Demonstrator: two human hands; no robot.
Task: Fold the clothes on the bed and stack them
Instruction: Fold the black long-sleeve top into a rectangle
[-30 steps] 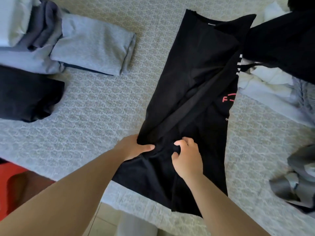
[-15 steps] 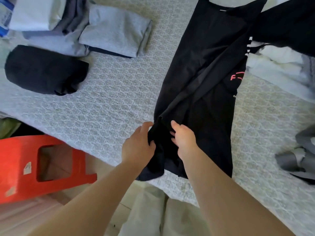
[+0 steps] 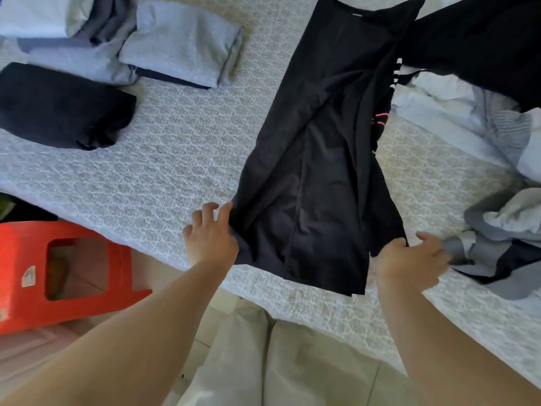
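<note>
Black shirt lies lengthwise on the bed; the left hand pinches its near left corner, the right hand grasps its near right corner.

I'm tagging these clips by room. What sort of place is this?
Most likely a bedroom: a bed with a patterned cover, clothes like the black garment spread on it, and folded clothes nearby.

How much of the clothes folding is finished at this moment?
Done: folded dark and grey pieces lie at far left. In hand: left hand and right hand hold the black garment's near corners. Left: its cross fold and the loose pile at right.
</note>
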